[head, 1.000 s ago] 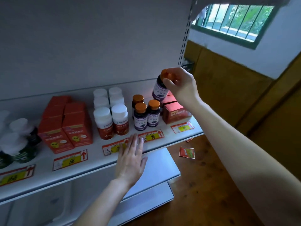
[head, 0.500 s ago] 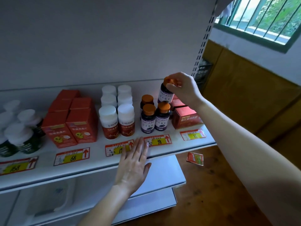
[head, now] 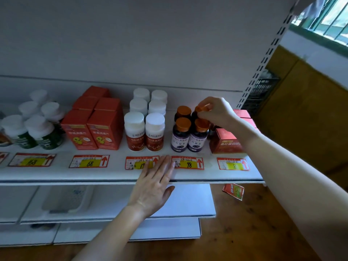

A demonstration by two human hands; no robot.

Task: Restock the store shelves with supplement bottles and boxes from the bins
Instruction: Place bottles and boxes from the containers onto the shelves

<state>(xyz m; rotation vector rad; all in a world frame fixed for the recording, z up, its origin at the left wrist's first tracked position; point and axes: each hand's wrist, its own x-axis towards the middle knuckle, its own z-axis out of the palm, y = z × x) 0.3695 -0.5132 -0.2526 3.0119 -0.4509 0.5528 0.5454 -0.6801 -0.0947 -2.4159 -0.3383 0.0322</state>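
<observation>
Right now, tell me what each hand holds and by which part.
The right hand pinches a dark bottle by its orange cap. The left hand holds nothing; it lies flat on the shelf.

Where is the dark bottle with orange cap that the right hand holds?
Head view, right of centre: the dark orange-capped bottle is in the back row, behind a purple-labelled bottle, left of a red box; the right hand pinches its cap.
</observation>
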